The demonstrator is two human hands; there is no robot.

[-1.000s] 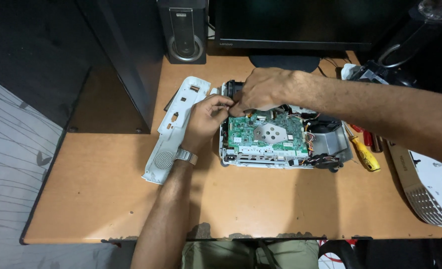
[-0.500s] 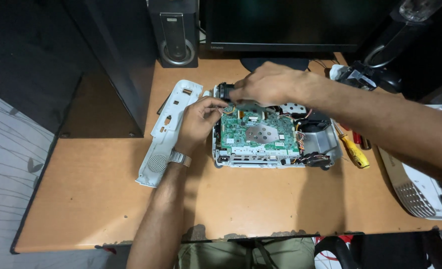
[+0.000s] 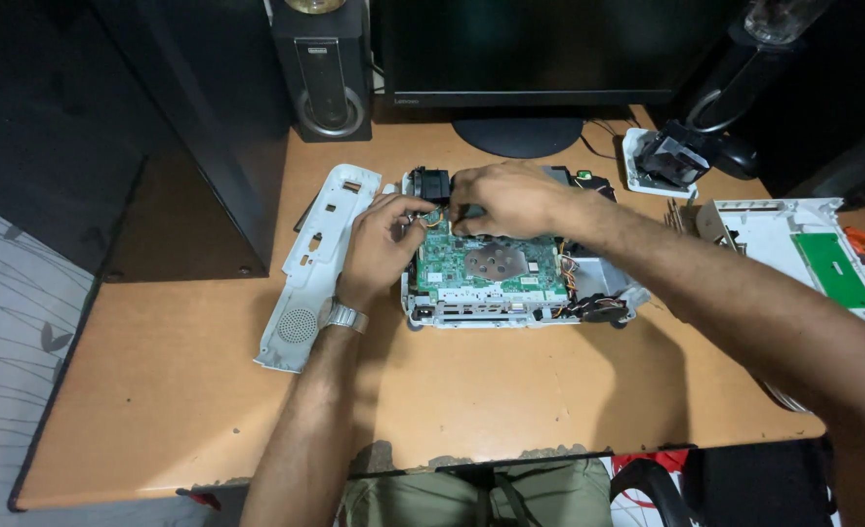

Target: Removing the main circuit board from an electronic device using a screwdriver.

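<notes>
Casing [image 3: 432, 314], white, lid off, sat mid-table [image 3: 159, 429]; held green circuit board [image 3: 491, 265]. Left hand [image 3: 382, 244] and right hand [image 3: 505, 200] fingers pinched small part at board's far-left corner; grip detail unclear.

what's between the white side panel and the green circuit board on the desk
In the head view, the left hand lies between the white side panel and the green circuit board, its fingers at the board's upper left corner, meeting the right hand.

The right hand [image 3: 510, 200] covered the circuit board's [image 3: 491, 265] twelve o'clock edge; what its fingertips pinched was hidden. At three o'clock, the white cover [image 3: 793, 244] was cropped.
</notes>
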